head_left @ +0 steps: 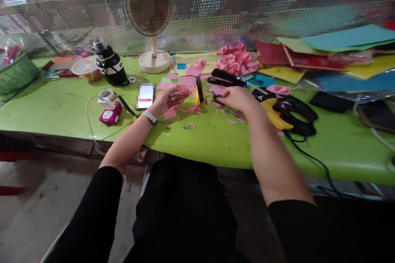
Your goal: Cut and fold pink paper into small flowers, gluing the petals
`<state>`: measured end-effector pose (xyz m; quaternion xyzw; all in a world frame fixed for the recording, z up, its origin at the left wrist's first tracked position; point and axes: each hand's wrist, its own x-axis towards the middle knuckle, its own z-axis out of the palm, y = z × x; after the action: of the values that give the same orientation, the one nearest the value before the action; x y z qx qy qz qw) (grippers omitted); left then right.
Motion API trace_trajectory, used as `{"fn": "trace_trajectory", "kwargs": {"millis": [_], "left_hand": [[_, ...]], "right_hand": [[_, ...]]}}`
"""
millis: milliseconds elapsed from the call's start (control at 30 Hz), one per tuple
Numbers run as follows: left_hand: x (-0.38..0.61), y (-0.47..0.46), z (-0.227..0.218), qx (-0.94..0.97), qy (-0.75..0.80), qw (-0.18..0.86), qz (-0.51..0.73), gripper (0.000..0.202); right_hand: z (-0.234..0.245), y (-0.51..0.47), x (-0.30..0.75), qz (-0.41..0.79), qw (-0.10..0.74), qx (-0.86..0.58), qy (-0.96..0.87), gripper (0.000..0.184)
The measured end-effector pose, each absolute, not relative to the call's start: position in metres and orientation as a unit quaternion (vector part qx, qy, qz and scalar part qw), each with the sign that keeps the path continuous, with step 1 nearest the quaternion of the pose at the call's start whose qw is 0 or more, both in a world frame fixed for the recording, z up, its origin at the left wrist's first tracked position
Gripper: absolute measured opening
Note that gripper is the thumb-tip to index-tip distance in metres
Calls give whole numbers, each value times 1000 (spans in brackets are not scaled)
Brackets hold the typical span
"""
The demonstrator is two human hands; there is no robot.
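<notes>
My left hand (169,99) is palm up above the table, its fingers loosely extended and a small piece of pink paper (184,91) held at the fingertips. My right hand (236,98) reaches down to the tabletop, fingers closed on a dark looped handle, apparently of scissors (217,98); the blades cannot be made out. Between the hands stands a yellow and black tool (200,92) of unclear kind. Pink paper scraps (191,109) are scattered around it. Just behind my right hand lies a black stapler (227,77).
Folded pink paper pieces (237,59) are heaped at the back. A fan (154,61), a black bottle (111,65), a phone (145,96) and a pink power adapter (110,114) stand or lie leftward. To the right are a yellow and black object (274,115), cables and coloured sheets (348,41).
</notes>
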<state>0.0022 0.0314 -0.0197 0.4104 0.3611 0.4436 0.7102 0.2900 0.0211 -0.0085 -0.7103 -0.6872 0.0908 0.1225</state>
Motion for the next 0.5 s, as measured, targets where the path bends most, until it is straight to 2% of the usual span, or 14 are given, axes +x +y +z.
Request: {"fn": "trace_trajectory", "kwargs": {"millis": [200,367,500], "left_hand": [[1,30,-19,419,333,721,441,22],[1,30,-22,435,349,698,449,13],[2,27,-22,440,349,704,434,18]], "right_hand": [[-13,24,289,75,85,-724,-681,28],[-16,25,292,55,91,-723,-683,26],[-16,24,291,43,93,-718,-689,25]]}}
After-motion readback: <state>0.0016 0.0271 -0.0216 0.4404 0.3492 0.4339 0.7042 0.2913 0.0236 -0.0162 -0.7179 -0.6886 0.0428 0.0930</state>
